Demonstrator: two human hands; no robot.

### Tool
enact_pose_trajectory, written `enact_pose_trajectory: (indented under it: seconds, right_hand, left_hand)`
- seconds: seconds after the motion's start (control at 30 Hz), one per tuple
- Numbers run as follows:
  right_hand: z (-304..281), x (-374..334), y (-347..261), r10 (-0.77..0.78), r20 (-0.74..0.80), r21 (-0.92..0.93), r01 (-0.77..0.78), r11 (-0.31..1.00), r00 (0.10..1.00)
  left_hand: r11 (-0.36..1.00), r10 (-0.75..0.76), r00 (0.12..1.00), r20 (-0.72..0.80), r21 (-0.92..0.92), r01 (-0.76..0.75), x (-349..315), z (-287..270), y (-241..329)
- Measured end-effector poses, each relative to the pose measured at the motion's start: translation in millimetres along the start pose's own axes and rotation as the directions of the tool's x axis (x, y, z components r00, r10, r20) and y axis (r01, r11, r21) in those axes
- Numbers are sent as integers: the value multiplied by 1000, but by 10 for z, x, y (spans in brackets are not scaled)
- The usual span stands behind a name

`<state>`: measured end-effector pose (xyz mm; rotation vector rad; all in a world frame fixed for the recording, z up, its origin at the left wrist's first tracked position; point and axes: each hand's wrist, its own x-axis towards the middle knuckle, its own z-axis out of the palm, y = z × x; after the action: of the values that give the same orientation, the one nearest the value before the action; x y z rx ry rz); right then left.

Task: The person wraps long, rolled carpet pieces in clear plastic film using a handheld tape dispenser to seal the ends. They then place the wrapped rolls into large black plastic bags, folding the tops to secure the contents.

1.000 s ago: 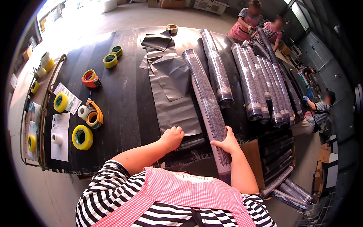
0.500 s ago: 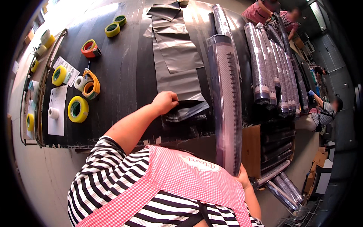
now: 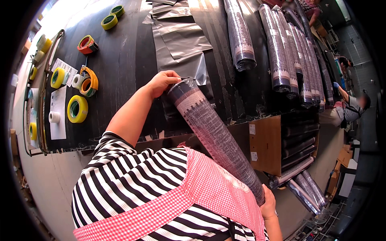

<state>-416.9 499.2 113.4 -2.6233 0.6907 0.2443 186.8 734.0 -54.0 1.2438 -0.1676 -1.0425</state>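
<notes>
A rolled rug [image 3: 223, 134] in clear film, dark and patterned, slants across in front of my apron. My right hand [image 3: 268, 203] is closed round its lower end. The upper end rests at the near end of a grey plastic bag [image 3: 183, 42], the top one of a stack lying on the black table. My left hand [image 3: 165, 82] pinches the bag's edge beside the roll's upper left rim. How far the roll's end reaches into the bag is hard to make out.
Another wrapped roll [image 3: 240, 38] lies on the table [image 3: 124, 80], with several more [image 3: 277, 52] at the right. Tape rolls [image 3: 77, 109], tape dispensers [image 3: 89, 82] and paper sheets [image 3: 58, 114] sit at left. A cardboard box [image 3: 265, 144] holds rolls at right. Co-workers [image 3: 354, 106] stand beyond.
The rolled rug has swung from upright at the right to a slant, its upper end now at the bag by my left hand. My left hand has moved slightly up and left.
</notes>
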Motion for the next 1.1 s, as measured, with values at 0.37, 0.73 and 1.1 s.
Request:
enact_pose_trajectory:
  seconds: [0.37,0.73,1.1]
  right_hand:
    - [93,129,110,188,119,334,-217,917,975]
    - [262,745,-278,157,215,666,-262,698,964]
    - [876,2138,-1185,-228,-474,356,422,834,850]
  left_hand:
    - [127,853,471,227,784,-608,-453,395,-43]
    - [596,784,557,-275,586,-549,287,548,285]
    - [228,973,228,30,-2,-974,194,758,2947]
